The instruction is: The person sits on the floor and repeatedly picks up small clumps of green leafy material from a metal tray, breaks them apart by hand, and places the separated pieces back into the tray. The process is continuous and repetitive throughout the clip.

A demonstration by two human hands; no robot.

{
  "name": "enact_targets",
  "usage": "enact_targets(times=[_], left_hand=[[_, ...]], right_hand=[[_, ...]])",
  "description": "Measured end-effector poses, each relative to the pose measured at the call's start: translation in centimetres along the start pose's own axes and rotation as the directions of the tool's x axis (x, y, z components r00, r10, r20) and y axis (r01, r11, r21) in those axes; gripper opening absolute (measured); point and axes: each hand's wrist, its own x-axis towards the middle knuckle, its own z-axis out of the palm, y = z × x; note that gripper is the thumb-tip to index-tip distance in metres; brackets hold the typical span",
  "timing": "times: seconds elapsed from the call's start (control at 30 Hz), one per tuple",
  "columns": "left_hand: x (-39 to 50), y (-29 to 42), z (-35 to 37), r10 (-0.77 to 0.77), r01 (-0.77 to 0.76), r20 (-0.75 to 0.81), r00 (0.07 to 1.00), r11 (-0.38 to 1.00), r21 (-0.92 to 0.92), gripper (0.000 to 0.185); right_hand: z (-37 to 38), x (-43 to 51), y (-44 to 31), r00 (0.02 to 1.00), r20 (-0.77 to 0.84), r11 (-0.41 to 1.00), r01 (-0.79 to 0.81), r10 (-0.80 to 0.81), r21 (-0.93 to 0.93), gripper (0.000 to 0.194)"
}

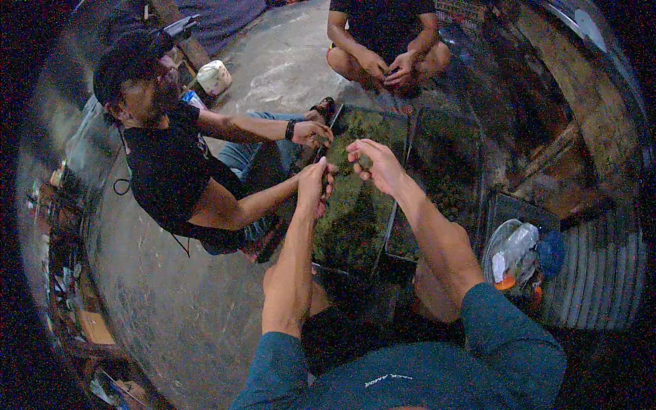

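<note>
My left hand (314, 188) is held over the left edge of a shallow dark-framed tray (408, 138) spread with loose green plant matter (353, 220). Its fingers curl inward, and whatever they may hold is hidden. A short distance to the right, my right hand (380, 166) hovers above the same tray with bent fingers. A small greenish patch shows between those fingers, too blurred to tell from the plant matter behind. Alongside lies a second, darker tray area (446, 169) with similar material, partly behind my right forearm.
At left sits a person in black (169, 169), one hand (311, 134) reaching over the tray's edge. Another person (384, 46) squats at the far side, hands together. A white basket (494, 241) with plastic bottles (524, 237) stands right, near corrugated sheet (599, 287). Concrete floor (195, 307) surrounds us.
</note>
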Motion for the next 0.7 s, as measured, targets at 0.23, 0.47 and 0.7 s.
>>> enact_targets(times=[0.23, 0.47, 0.7], left_hand=[[-1.0, 1.9, 0.3, -0.001, 0.001, -0.055, 0.998, 1.000, -0.008, 0.034], [-0.3, 1.2, -0.2, 0.121, -0.114, -0.094, 0.988, 0.990, 0.082, 0.038], [-0.4, 1.8, -0.7, 0.054, -0.057, -0.030, 0.998, 0.992, -0.108, 0.026]], right_hand=[[2.9, 1.0, 0.6, 0.971, -0.222, 0.975, 0.044, -0.094, -0.219, 0.033], [2.1, 1.6, 2.0, 0.935, -0.309, 0.967, 0.101, -0.173, -0.235, 0.038], [0.2, 2.6, 2.2, 0.993, -0.114, 0.980, 0.046, -0.024, 0.196, 0.018]])
